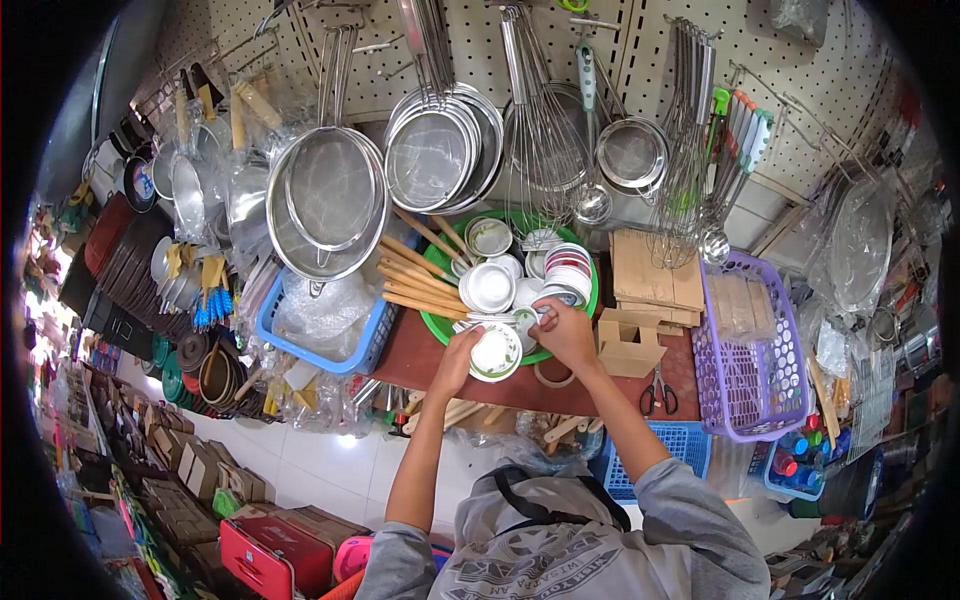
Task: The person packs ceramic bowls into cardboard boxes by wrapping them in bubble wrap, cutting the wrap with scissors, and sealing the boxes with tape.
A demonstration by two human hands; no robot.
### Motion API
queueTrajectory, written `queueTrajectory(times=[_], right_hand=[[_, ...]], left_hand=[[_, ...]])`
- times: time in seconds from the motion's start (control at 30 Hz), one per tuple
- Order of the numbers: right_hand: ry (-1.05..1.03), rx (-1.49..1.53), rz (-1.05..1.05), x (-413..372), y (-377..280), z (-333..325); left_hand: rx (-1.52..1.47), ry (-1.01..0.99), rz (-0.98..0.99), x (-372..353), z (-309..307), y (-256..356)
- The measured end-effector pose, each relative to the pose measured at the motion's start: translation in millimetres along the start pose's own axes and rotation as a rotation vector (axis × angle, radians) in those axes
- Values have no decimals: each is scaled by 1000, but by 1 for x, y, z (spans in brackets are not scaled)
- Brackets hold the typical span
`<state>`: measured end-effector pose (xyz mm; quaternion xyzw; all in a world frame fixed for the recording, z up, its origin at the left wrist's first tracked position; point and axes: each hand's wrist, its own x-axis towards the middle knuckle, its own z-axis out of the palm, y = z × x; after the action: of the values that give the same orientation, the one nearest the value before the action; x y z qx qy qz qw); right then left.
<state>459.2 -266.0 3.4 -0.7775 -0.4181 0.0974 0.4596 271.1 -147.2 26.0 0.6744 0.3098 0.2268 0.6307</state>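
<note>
My left hand (459,358) grips the rim of a small white dish (495,353) with a green leaf pattern, tilted at the front edge of a green basin (597,290). Just to the right, my right hand (565,332) is closed, its thumb and fingers at another small dish (562,295) inside the basin. The basin holds several more small white dishes (491,287), some stacked on edge with coloured rims. Several wooden rods or handles (425,285) stick out over its left side. My fingers partly hide what the right hand grips.
A blue basket (375,340) with plastic wrapping stands left of the basin. To the right are cardboard boxes (655,275), scissors (658,394) and a purple basket (765,425) on the red-brown table (640,385). Strainers (330,200) and whisks (545,150) hang low behind the basin.
</note>
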Motion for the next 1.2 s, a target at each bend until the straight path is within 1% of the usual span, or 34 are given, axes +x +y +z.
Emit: queueTrajectory(times=[0.13, 0.23, 0.33, 0.43, 0.53, 0.67, 0.73, 0.77, 0.83, 0.87, 0.93, 1.03, 1.13, 1.2], right_hand=[[27, 117, 17, -1, 7, -6], [94, 120, -73, -4, 5, -5], [147, 119, -133, -6, -9, -14], [190, 139, -160, -4, -21, -27], [215, 245, -113, -3, -41, -41], [177, 378, -64, -2, -46, -44], [119, 408, -57, -5, -53, -41], [90, 422, -53, -7, -56, -38], [67, 409, -118, -10, -50, -25], [55, 403, -150, -12, -49, -19], [26, 347, -140, -17, -54, -15], [2, 296, -172, -22, -57, -9], [3, 255, -197, -26, -56, -6], [-36, 211, -173, -29, -53, -3]], left_hand=[[-40, -35, 4, 1, -1, -2], [-51, -87, -19, 6, -4, -6], [-66, -50, -17, 4, -2, -6], [-76, -68, -36, 4, -2, -2], [-8, -25, 18, 6, -3, -12], [-154, -149, -5, 22, -8, -43], [-193, -180, -23, 18, -7, -30], [-253, -158, -55, 16, -5, -28], [-371, -115, -117, 15, -1, -26], [-375, -116, -109, 16, -2, -27], [-384, -119, -93, 18, -3, -32], [-352, -228, -108, 18, -9, -36], [-355, -154, -106, 22, -11, -57], [-282, -132, -98, 20, -11, -59]])
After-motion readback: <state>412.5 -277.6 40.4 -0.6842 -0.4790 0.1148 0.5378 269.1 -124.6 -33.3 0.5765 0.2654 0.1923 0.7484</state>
